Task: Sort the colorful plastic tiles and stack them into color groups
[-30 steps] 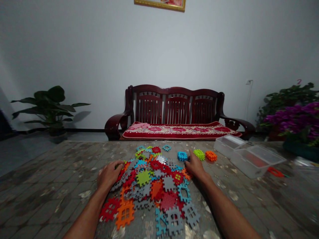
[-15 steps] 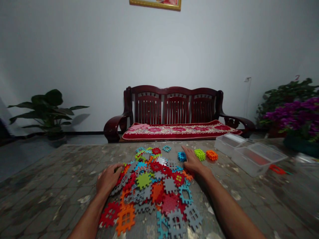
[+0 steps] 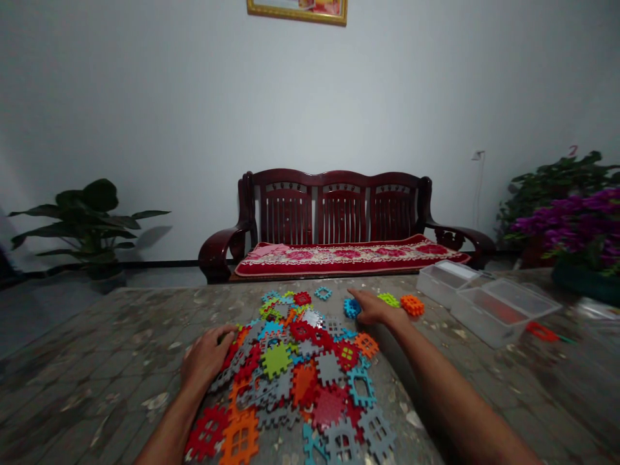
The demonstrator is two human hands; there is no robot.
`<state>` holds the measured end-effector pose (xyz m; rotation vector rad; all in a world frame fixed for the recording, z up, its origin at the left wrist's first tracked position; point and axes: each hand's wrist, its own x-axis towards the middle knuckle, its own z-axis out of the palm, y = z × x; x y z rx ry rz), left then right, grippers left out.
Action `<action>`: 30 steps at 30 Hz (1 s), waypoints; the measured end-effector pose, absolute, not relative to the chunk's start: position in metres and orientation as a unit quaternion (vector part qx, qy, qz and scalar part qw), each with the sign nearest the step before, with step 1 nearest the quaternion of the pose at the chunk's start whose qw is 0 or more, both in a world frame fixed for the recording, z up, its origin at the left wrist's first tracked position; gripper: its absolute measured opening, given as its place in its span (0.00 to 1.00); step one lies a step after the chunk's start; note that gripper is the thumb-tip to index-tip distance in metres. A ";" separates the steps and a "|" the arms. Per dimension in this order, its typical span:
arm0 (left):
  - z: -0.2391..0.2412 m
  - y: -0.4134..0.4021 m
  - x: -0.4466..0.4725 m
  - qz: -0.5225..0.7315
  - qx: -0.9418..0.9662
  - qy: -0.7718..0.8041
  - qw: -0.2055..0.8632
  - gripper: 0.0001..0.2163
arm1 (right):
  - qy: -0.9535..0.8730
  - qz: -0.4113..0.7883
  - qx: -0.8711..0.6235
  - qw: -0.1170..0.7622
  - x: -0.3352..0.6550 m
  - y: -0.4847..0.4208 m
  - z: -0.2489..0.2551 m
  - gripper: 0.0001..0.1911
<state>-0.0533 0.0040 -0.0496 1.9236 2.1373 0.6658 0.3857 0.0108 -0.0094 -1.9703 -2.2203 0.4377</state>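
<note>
Many toothed interlocking plastic tiles, red, grey, orange, blue and green, lie in a loose pile (image 3: 310, 368) on the table. My left hand (image 3: 206, 356) rests at the pile's left edge, thumb and fingers apart, holding no visible piece. My right hand (image 3: 376, 306) is beyond the pile's far right side, index finger stretched out over a small stack of blue tiles (image 3: 351, 308). That stack lies by the thumb; whether the thumb touches it I cannot tell. Right of this hand sit a lime green stack (image 3: 389, 299), partly hidden, and an orange stack (image 3: 412, 305).
A single blue tile frame (image 3: 323, 294) lies at the table's far side. Two clear plastic boxes (image 3: 498, 316) stand to the right, near an orange tool-like item (image 3: 541, 332). Purple flowers (image 3: 571, 223) are at far right. Behind the table (image 3: 121, 361) is a wooden bench (image 3: 339, 213).
My right hand has shifted slightly and its wrist turned, covering more of the lime green stack. The view has tilted a little. My left hand stays by the pile.
</note>
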 end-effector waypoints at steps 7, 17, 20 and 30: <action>-0.048 0.003 -0.052 0.224 0.645 0.724 0.101 0.18 | -0.756 0.151 -0.636 0.033 0.387 0.021 -0.001 0.55; -0.048 0.004 -0.052 0.223 0.643 0.726 0.095 0.18 | -0.789 0.113 -0.602 0.048 0.391 0.022 -0.010 0.56; -0.049 0.005 -0.052 0.228 0.644 0.724 0.093 0.18 | -0.790 0.112 -0.600 0.055 0.389 0.023 -0.011 0.57; -0.052 0.006 -0.054 0.240 0.645 0.720 0.093 0.17 | -0.770 0.155 -0.617 0.051 0.387 0.019 -0.005 0.55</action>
